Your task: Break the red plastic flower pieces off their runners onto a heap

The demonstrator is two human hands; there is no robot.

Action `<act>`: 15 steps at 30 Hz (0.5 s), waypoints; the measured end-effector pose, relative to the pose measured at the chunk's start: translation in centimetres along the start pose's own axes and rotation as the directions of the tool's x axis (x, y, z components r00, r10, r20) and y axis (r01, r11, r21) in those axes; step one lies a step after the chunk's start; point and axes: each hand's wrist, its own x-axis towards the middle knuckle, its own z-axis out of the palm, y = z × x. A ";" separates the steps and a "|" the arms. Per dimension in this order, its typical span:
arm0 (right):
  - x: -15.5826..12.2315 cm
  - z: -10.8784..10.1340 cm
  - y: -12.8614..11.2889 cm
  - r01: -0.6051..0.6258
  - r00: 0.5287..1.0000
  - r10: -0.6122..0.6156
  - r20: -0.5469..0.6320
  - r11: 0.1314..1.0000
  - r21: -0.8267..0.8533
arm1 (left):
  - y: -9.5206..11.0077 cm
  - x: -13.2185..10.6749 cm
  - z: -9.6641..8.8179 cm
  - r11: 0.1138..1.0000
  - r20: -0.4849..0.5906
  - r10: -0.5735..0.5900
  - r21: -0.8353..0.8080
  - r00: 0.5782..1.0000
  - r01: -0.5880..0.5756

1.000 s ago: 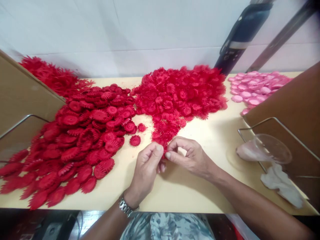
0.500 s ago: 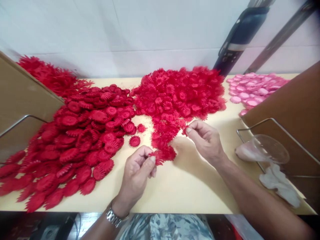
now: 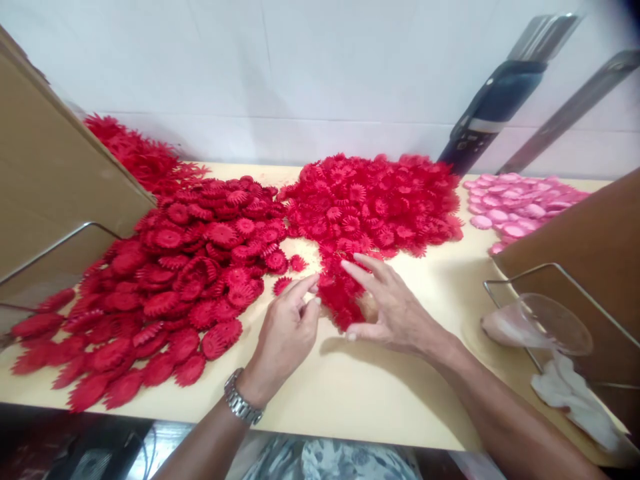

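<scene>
My right hand (image 3: 390,303) is open, its fingers spread over the front of a narrow strip of small red fringed flower pieces (image 3: 340,293). My left hand (image 3: 290,323), with a metal watch on the wrist, is at the left edge of that strip. Its index finger and thumb are slightly apart, and I see nothing between them. Just beyond the left fingers lies a loose red flower disc (image 3: 282,286), partly covered. A large heap of thicker red fringed discs (image 3: 170,293) spreads to the left. Behind the hands is a wide pile of red flower pieces (image 3: 370,200).
Long-petalled red pieces (image 3: 135,157) lie at the back left beside a cardboard panel (image 3: 65,147). Pink discs (image 3: 525,200) are at the back right. A clear plastic cup (image 3: 540,323) lies tipped by a wire stand, near crumpled white tissue (image 3: 575,393).
My right hand has let go of the red piece it pinched, opened, and moved left over the strip. My left fingers have loosened, and the red piece no longer shows in them. The view has shifted.
</scene>
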 end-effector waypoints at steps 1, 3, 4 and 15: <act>0.2 0.4 -0.1 0.024 0.999 -0.022 0.034 0.998 -0.059 | 0.1 0.0 -0.4 1.000 -0.017 -0.002 -0.019 1.000 0.001; 0.7 1.3 -0.5 0.059 0.995 -0.046 0.091 0.987 -0.152 | 0.6 -0.1 -1.3 0.998 -0.053 -0.021 -0.066 0.998 0.018; 1.0 1.7 -0.6 0.070 0.992 -0.051 0.112 0.981 -0.178 | 0.8 -0.1 -1.7 0.996 -0.072 -0.032 -0.088 0.997 0.026; 3.8 3.9 -0.5 0.062 0.998 -0.065 -0.018 0.989 -0.135 | 0.7 -1.0 -3.4 0.998 0.009 0.031 -0.052 0.999 -0.031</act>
